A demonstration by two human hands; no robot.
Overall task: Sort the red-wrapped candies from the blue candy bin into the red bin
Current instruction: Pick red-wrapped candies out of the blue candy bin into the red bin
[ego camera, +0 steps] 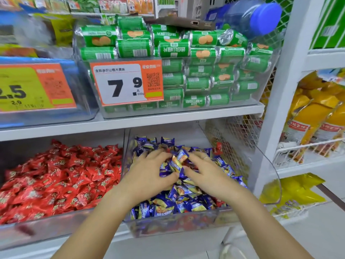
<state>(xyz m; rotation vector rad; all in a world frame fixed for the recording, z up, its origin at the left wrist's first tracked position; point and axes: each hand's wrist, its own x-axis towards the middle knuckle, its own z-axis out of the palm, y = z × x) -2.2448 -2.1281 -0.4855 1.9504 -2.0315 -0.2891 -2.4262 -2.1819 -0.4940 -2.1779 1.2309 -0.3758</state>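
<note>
On the lower shelf of a white shop rack, two clear plastic bins stand side by side. Left: red bin [56, 227], heaped with red-wrapped candies [59, 176]. Right: blue candy bin [168, 225], heaped with blue-wrapped candies [186, 200]; red wrappers show among them, one red candy [218, 148] lying against the bin's far right wall, others partly buried between the hands and near the front right. Left hand [149, 172]: palm down on the blue heap, fingers spread and lightly bent into the candies, thumb reaching toward the other hand; whether it holds any candy cannot be told. Right hand [207, 174]: palm down just beside the left, a ring on one finger, fingers spread over the heap; whether it grips anything cannot be told. Between the two hands' fingertips, a blue-and-yellow candy [178, 161] stands raised above the pile. Upper shelf, directly above the blue candy bin: clear bin of green snack packs [201, 75] with an orange-and-white price tag [127, 83] reading 7.9. Left of that: a blurred yellow price tag [33, 86]. Top right: blue bottle [257, 17] lying on the green packs. Far right: wire rack with yellow bags [313, 113].
</note>
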